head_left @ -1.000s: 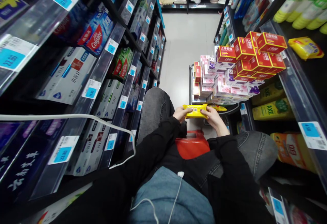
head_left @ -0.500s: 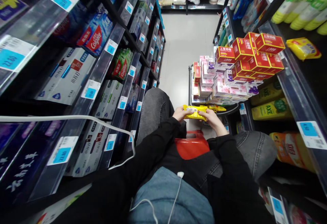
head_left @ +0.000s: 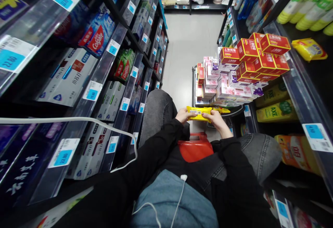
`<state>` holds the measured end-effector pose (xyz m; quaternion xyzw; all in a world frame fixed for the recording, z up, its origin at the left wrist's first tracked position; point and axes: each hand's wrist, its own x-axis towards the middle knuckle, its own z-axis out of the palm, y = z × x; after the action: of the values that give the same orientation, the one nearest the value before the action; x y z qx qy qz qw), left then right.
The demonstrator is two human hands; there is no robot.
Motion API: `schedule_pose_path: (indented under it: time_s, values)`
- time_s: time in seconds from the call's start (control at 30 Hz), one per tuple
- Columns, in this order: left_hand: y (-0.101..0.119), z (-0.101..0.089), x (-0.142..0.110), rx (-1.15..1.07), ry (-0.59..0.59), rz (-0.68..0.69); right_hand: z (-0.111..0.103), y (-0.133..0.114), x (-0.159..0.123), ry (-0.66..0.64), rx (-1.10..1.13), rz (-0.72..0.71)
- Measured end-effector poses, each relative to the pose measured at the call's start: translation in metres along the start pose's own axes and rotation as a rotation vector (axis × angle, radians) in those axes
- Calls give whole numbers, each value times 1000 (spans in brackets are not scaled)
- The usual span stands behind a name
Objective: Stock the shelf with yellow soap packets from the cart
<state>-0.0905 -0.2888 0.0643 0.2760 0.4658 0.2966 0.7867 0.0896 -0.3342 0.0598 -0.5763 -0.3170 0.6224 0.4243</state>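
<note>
A yellow-wrapped soap bar (head_left: 199, 114) is held level between both hands, in front of my knees. My left hand (head_left: 184, 115) closes on its left end, thumb on top. The right end is pinched by my right hand (head_left: 216, 118), with the thumb over the wrapper. A pale label with dark print faces up. Just beyond my right hand lies another yellow packet (head_left: 221, 110), partly hidden, by the foot of a stack of pink-and-white boxes (head_left: 225, 87). Red soap boxes (head_left: 264, 62) are piled on top of that stack.
Below my hands is a red plastic stool (head_left: 195, 150). Toothpaste shelves (head_left: 100, 78) line the left; a shelf with yellow bottles (head_left: 277, 111) and a yellow packet (head_left: 309, 49) stands on the right. A white cable (head_left: 104, 123) crosses from the left. Pale floor (head_left: 182, 47) runs ahead.
The soap bar has tilted slightly in my hands, and its printed label shows more squarely. Both hands keep their hold, and the boxes have not moved.
</note>
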Motion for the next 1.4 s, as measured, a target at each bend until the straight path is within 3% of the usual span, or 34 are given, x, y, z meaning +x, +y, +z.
schedule_pose_path:
  time_s: [0.57, 0.73, 1.4]
  values:
    - [-4, -2, 3, -4, -95, -38, 1, 2, 1, -28, -10, -4]
    - [-6, -5, 3, 62, -18, -49, 5, 0, -1, -16, -51, 43]
    - [-5, -1, 3, 113, 33, -14, 9, 0, -2, -8, -15, 66]
